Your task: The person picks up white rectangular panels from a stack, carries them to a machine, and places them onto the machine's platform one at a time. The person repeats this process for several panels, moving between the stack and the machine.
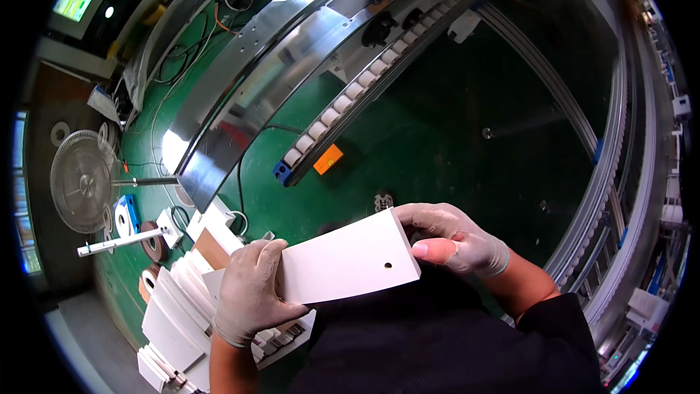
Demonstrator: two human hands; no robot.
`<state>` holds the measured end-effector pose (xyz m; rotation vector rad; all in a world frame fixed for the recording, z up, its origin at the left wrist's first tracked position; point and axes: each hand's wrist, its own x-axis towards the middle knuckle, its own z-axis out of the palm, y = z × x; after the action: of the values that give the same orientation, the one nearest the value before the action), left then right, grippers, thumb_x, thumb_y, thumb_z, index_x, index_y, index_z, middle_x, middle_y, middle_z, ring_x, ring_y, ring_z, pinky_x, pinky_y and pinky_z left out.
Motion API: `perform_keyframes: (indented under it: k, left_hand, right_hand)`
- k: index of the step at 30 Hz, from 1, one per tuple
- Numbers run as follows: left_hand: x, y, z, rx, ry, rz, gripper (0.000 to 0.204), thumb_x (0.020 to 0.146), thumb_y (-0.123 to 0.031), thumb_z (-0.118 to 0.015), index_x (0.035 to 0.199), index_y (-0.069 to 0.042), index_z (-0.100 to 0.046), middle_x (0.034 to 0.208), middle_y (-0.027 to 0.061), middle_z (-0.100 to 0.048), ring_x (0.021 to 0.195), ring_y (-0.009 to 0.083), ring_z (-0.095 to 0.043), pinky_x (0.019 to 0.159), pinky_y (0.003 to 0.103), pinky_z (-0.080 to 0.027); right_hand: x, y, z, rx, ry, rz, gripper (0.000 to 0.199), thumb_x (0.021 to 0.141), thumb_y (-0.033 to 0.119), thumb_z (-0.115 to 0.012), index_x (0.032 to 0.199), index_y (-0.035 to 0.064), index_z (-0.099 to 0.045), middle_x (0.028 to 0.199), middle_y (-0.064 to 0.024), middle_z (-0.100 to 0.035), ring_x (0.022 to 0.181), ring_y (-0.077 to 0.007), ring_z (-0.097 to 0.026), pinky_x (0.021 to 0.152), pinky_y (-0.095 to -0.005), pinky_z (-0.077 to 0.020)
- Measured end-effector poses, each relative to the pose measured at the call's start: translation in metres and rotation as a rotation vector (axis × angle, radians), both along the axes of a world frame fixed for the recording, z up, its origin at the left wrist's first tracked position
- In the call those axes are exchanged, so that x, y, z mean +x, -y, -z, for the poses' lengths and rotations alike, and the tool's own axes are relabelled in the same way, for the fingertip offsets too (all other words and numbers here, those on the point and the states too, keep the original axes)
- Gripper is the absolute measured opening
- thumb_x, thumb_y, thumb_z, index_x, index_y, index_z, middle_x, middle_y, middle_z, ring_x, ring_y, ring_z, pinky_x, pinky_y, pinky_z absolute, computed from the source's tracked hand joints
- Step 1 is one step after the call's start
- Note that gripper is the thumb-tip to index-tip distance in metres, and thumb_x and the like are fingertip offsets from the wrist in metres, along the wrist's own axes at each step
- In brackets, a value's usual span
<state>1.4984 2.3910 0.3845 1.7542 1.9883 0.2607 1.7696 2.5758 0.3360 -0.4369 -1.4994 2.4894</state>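
From my remote seat I am looking down through the head camera at a long white carton, which the two gloved hands are holding up in front of the dark clothing. The left hand is gripping the carton's left end, its fingers wrapping over the upper edge and its thumb lying along the lower front. The right hand is curling round the opposite end, its bare thumb sitting beside the narrow end face. Its other fingertips are going out of sight behind the carton, so I cannot tell how firmly it is pinching. The carton is tilting, its right end higher, and its broad face is showing a small round hole near that end.

Below the hands on the left, I am seeing white cartons and panels leaning together in a stack. A wire-caged fan is standing farther left. Ahead, a track of white rollers is running diagonally above the green floor, its near end wearing a blue cap. An orange block is showing just beside it, and a shiny metal chute is slanting alongside.
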Motion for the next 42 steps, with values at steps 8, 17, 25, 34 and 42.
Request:
perform_keyframes:
  k: [8, 17, 25, 34, 42]
  left_hand:
    - [-0.025, -0.064, -0.016, -0.273, 0.335, 0.118, 0.09, 0.058, -0.039, -0.092, 0.129, 0.002, -0.055, 0.117, 0.0197, -0.061, 0.109, 0.0382, -0.06, 0.097, 0.043, -0.046]
    - [-0.069, -0.064, 0.045, -0.967, 1.807, -0.242, 0.107, 0.085, -0.071, -0.064, 0.146, 0.012, -0.036, 0.132, 0.0314, -0.058, 0.12, 0.0395, -0.062, 0.102, 0.047, -0.052]
    - [-0.085, -0.088, 0.06, -1.185, 2.055, -0.273, 0.109, 0.084, -0.076, -0.059, 0.14, 0.016, -0.042, 0.119, 0.035, -0.062, 0.098, 0.0392, -0.071, 0.087, 0.044, -0.06]
    - [-0.111, -0.132, 0.045, -0.898, 1.269, 0.179, 0.084, 0.09, -0.066, -0.06, 0.134, 0.005, -0.052, 0.112, 0.0192, -0.065, 0.107, 0.0273, -0.065, 0.095, 0.039, -0.051]
    - [-0.085, -0.208, 0.026, 0.032, -0.077, 0.61, 0.068, 0.065, -0.051, -0.086, 0.109, -0.005, -0.063, 0.102, 0.0124, -0.067, 0.101, 0.0311, -0.065, 0.092, 0.043, -0.048]
  right_hand:
    - [-0.01, -0.022, -0.003, 0.106, -0.101, 0.263, 0.065, 0.09, 0.035, -0.074, 0.139, -0.0042, -0.055, 0.123, -0.0147, -0.065, 0.114, -0.0226, -0.063, 0.101, -0.034, -0.0471]
    - [-0.054, -0.036, -0.027, 0.243, 0.083, 0.373, 0.038, 0.093, 0.03, -0.076, 0.108, -0.0032, -0.064, 0.092, -0.0046, -0.064, 0.081, -0.008, -0.057, 0.073, -0.0232, -0.0478]
    - [-0.078, -0.04, -0.025, 0.034, 0.17, 0.518, 0.037, 0.095, 0.034, -0.074, 0.101, 0.0004, -0.061, 0.087, 0.0007, -0.059, 0.078, -0.003, -0.051, 0.068, -0.0206, -0.0439]
    - [-0.077, -0.053, 0.007, 0.156, 0.237, 0.537, 0.052, 0.102, 0.048, -0.057, 0.099, -0.003, -0.066, 0.09, -0.0015, -0.063, 0.083, -0.0077, -0.056, 0.076, -0.0229, -0.0459]
    - [-0.076, -0.063, 0.044, 0.335, 0.724, 0.146, 0.051, 0.084, 0.043, -0.076, 0.108, -0.0011, -0.069, 0.089, -0.009, -0.069, 0.081, -0.0165, -0.065, 0.073, -0.0305, -0.0519]
